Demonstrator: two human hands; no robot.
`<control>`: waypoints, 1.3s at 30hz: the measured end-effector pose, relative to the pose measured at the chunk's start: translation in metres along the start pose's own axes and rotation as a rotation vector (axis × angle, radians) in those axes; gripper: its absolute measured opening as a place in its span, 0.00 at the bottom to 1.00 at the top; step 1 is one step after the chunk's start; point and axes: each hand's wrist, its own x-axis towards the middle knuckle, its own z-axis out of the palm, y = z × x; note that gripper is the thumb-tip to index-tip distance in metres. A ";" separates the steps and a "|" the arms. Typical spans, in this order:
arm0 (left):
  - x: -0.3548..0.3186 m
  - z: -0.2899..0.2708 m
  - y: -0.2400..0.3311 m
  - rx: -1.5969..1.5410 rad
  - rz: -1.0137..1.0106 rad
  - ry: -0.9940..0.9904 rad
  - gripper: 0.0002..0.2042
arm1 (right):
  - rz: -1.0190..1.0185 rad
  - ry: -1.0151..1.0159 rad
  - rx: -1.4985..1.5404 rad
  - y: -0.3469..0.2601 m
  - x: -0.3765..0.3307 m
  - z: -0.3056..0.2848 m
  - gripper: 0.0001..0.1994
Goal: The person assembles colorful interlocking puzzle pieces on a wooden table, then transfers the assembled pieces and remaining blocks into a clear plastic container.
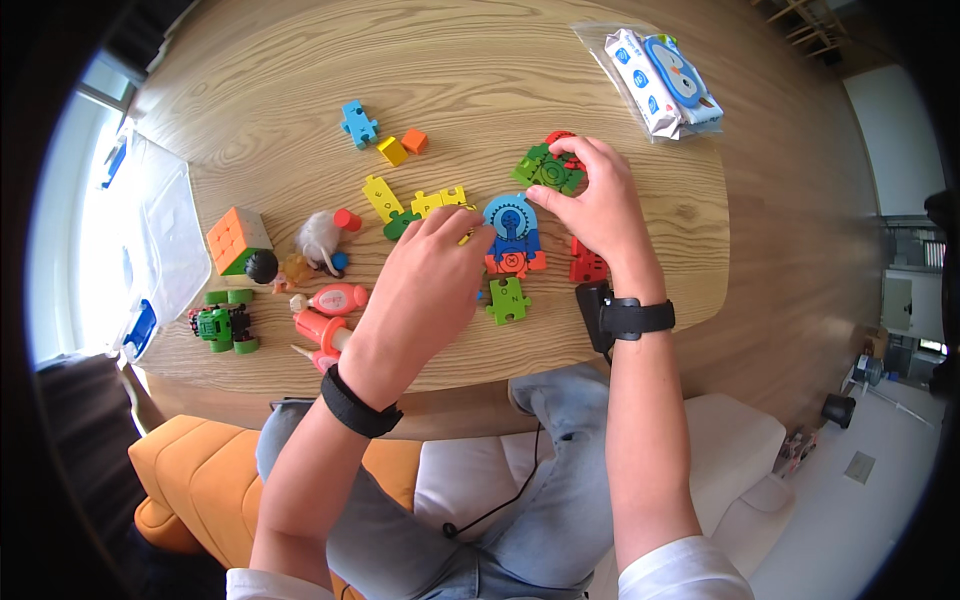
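The bare left forearm (pixel 310 500), below a black fabric wristband (pixel 357 405), slants up and rightward; the bare left hand (pixel 425 290) is palm-down, its fingers bent inward and their tips mostly hidden. The bare right forearm (pixel 648 430) rises nearly straight from a white cloth sleeve (pixel 685 575), and the bare right hand (pixel 600 200) reaches farther forward, thumb and forefinger curved apart.

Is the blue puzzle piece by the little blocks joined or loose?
Loose: the blue piece lies apart; tabletop shows between it and other puzzle pieces.
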 end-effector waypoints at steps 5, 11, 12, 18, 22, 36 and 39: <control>-0.002 0.011 -0.003 0.055 0.041 -0.031 0.16 | 0.032 -0.019 -0.040 0.005 0.000 -0.001 0.26; -0.002 0.013 -0.003 0.085 0.042 -0.028 0.15 | 0.025 -0.023 -0.156 0.008 -0.001 -0.002 0.28; -0.003 0.014 -0.003 0.096 0.040 -0.026 0.15 | 0.029 -0.027 -0.154 0.007 -0.001 -0.003 0.28; 0.000 0.018 0.000 0.118 0.040 -0.005 0.11 | 0.088 -0.073 -0.117 0.000 0.000 -0.006 0.30; 0.001 0.021 0.000 0.099 0.040 0.022 0.10 | 0.111 -0.104 -0.080 0.000 0.000 -0.006 0.33; 0.002 0.028 0.001 0.150 0.015 0.150 0.11 | 0.128 -0.090 -0.056 -0.019 -0.011 -0.029 0.33; 0.006 0.026 0.001 0.177 -0.027 0.199 0.11 | 0.131 -0.087 -0.035 -0.025 -0.018 -0.032 0.32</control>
